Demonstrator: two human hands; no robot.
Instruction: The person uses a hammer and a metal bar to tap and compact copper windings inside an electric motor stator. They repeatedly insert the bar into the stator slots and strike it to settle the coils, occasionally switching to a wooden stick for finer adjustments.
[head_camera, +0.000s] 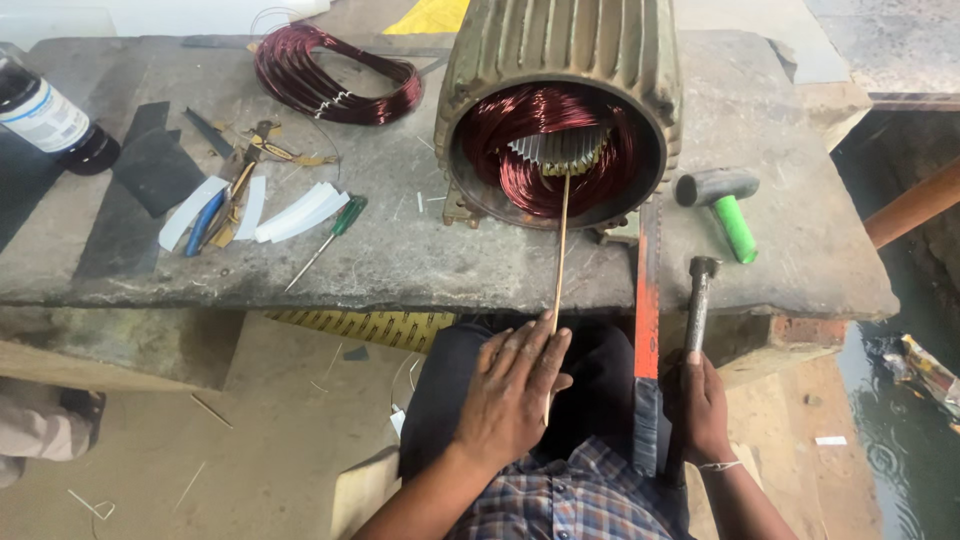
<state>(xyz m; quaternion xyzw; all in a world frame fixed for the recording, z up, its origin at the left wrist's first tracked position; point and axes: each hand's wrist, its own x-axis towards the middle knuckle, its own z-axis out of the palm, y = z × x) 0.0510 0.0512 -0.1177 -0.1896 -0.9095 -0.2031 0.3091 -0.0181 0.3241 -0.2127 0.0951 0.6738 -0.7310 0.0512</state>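
One motor stator (560, 110), one loose copper coil (335, 75), two hammers (722, 200) (698, 300), one bottle (50, 115), perhaps one screwdriver (328, 238).

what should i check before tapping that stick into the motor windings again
1. Left hand gripping the thin stick: ok.
2. Stick tip seated at the slot papers inside the motor housing: cannot tell, too small to see.
3. Right hand holding the metal hammer: ok.
4. Hammer head resting on the stone bench, clear of the stick: ok.
5. Copper windings undamaged: cannot tell.
6. Rubber mallet lying clear of the housing: ok.
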